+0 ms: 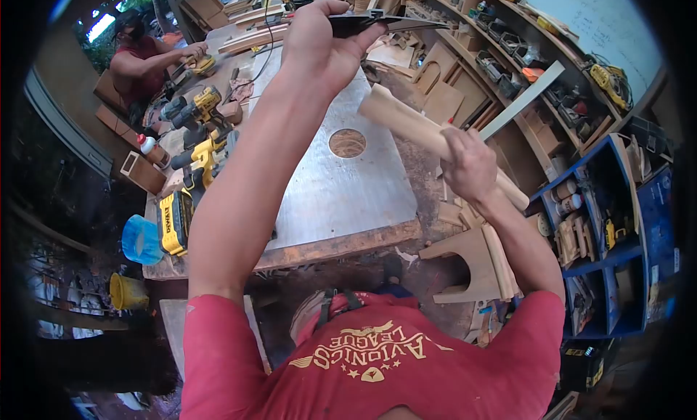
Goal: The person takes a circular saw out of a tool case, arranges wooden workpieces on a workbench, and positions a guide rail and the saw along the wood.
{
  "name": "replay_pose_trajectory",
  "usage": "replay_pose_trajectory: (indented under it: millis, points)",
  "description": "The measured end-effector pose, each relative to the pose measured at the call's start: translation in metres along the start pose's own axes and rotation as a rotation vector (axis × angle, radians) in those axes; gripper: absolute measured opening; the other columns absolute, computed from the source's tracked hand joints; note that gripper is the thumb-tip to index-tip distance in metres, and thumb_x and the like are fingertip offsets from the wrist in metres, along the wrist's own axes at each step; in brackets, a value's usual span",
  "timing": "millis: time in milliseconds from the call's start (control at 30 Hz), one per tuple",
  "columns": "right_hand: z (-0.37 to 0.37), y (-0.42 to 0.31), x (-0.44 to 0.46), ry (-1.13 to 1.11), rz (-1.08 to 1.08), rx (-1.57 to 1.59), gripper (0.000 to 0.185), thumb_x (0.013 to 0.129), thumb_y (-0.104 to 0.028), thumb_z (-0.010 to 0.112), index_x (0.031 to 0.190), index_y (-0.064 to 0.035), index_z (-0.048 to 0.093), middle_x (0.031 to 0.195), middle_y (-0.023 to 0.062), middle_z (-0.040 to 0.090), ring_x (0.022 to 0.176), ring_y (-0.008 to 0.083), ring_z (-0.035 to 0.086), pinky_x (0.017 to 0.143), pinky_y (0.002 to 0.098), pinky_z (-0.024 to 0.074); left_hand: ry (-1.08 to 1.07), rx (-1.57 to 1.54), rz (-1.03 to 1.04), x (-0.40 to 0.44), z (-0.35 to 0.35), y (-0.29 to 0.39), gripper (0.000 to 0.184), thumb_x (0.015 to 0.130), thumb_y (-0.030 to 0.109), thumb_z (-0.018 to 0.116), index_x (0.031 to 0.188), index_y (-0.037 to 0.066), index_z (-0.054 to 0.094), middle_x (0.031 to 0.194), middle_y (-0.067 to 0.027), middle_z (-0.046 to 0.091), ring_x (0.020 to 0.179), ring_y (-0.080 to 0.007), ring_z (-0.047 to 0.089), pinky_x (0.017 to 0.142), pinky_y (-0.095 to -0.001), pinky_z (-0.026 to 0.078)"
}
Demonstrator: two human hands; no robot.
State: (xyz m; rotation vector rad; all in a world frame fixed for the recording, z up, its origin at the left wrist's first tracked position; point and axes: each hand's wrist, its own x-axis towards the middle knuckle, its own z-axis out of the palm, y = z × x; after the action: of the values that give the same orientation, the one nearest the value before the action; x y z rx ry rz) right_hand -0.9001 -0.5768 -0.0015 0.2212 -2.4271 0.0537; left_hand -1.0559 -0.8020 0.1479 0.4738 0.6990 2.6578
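Note:
My left hand is raised at the top of the view, fingers bent around a thin, dark, flat piece whose kind I cannot make out. My right hand grips a long pale wooden bar, held slanting over the right side of the workbench. Below both hands lies a grey metal-looking sheet with a round opening that shows a wood-coloured surface.
Yellow cordless drills and a battery stand along the left edge, near a blue cup. Another person handles a yellow power tool at far left. Loaded shelves and a blue cabinet line the right.

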Motion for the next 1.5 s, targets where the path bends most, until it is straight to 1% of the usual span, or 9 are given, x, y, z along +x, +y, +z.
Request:
replay_pose_trajectory:
  millis: [367, 400, 800, 900, 1000, 1200, 1367, 1433, 1500]
  points:
    - [0.066, -0.086, -0.038, 0.006, -0.382, 0.072, 0.043, 0.072, -0.006, 0.067, 0.115, -0.0025, 0.068, 0.118, 0.0090, 0.070, 0.074, 0.0237, 0.056, 0.062, 0.0381, 0.0494, 0.115, 0.017, 0.035, -0.037, -0.018, -0.022, 0.018, 0.095, 0.004, 0.049, 0.105, -0.010, 0.046, 0.108, -0.0234, 0.055, 0.102, -0.0364, 0.060, 0.098, -0.0561, 0.056]
    - [0.094, -0.094, -0.053, -0.011, -0.422, 0.110, 0.044, 0.073, -0.007, 0.066, 0.117, -0.0026, 0.067, 0.121, 0.0082, 0.069, 0.073, 0.0226, 0.056, 0.061, 0.0379, 0.0483, 0.120, -0.016, -0.023, -0.042, -0.035, -0.033, 0.032, 0.095, 0.003, 0.045, 0.121, -0.015, 0.043, 0.130, -0.0291, 0.051, 0.123, -0.0414, 0.055, 0.114, -0.0574, 0.044]
    - [0.170, -0.102, -0.112, -0.207, -0.510, 0.550, 0.041, 0.081, -0.014, 0.061, 0.121, -0.0072, 0.067, 0.134, 0.0084, 0.061, 0.112, 0.0303, 0.060, 0.089, 0.0450, 0.0497, 0.418, 0.019, -0.186, -0.181, -0.159, -0.134, 0.035, 0.096, 0.003, 0.047, 0.129, -0.009, 0.047, 0.133, -0.0210, 0.058, 0.123, -0.0346, 0.059, 0.110, -0.0528, 0.048]
    - [0.159, -0.097, -0.117, -0.994, -0.081, 0.579, 0.027, 0.077, -0.013, 0.063, 0.102, -0.0089, 0.072, 0.115, 0.0071, 0.068, 0.113, 0.0332, 0.060, 0.094, 0.0487, 0.0493, 0.527, 0.007, -0.231, -0.201, -0.181, -0.162, 0.039, 0.097, 0.005, 0.047, 0.134, -0.007, 0.046, 0.136, -0.0210, 0.056, 0.127, -0.0342, 0.057, 0.111, -0.0526, 0.047]
    - [0.136, -0.057, -0.170, -0.300, -0.163, 0.565, 0.029, 0.071, -0.012, 0.067, 0.100, -0.0109, 0.074, 0.103, 0.0066, 0.067, 0.106, 0.0308, 0.061, 0.090, 0.0481, 0.0476, 0.605, 0.007, -0.367, -0.219, -0.207, -0.181, 0.045, 0.100, 0.011, 0.047, 0.141, -0.007, 0.040, 0.136, -0.0233, 0.057, 0.125, -0.0375, 0.059, 0.109, -0.0519, 0.050]
    - [0.174, 0.019, -0.166, -0.096, 0.812, 0.688, 0.041, 0.085, -0.024, 0.070, 0.123, -0.0079, 0.069, 0.105, 0.0163, 0.072, 0.111, 0.0419, 0.062, 0.105, 0.0521, 0.0398, 0.800, 0.181, -0.738, -0.246, -0.241, -0.199, 0.040, 0.105, 0.021, 0.048, 0.129, -0.010, 0.051, 0.113, -0.0298, 0.068, 0.100, -0.0408, 0.071, 0.085, -0.0458, 0.063]
    - [0.192, 0.051, -0.138, -0.452, 0.865, 0.940, 0.046, 0.091, -0.030, 0.069, 0.131, -0.0078, 0.065, 0.116, 0.0223, 0.072, 0.113, 0.0409, 0.066, 0.109, 0.0495, 0.0396, 0.559, 0.906, -0.823, -0.245, -0.197, -0.159, 0.039, 0.102, 0.029, 0.060, 0.116, -0.007, 0.066, 0.097, -0.0211, 0.075, 0.081, -0.0275, 0.075, 0.075, -0.0367, 0.061]
    - [0.187, 0.058, -0.130, -0.493, 0.846, 1.007, 0.047, 0.092, -0.032, 0.069, 0.133, -0.0086, 0.064, 0.117, 0.0218, 0.072, 0.115, 0.0411, 0.065, 0.107, 0.0489, 0.0425, 0.585, 1.804, -0.326, -0.244, -0.206, -0.138, 0.027, 0.094, 0.020, 0.069, 0.104, -0.005, 0.074, 0.093, -0.0173, 0.075, 0.073, -0.0216, 0.071, 0.067, -0.0342, 0.054]
    - [0.186, 0.063, -0.128, -0.542, 0.818, 1.015, 0.048, 0.093, -0.032, 0.068, 0.135, -0.0090, 0.063, 0.121, 0.0221, 0.070, 0.117, 0.0412, 0.064, 0.105, 0.0484, 0.0447, 0.507, 2.285, 0.238, -0.229, -0.235, -0.113, 0.041, 0.092, 0.018, 0.069, 0.126, -0.005, 0.064, 0.112, -0.0245, 0.069, 0.099, -0.0384, 0.065, 0.089, -0.0466, 0.051]
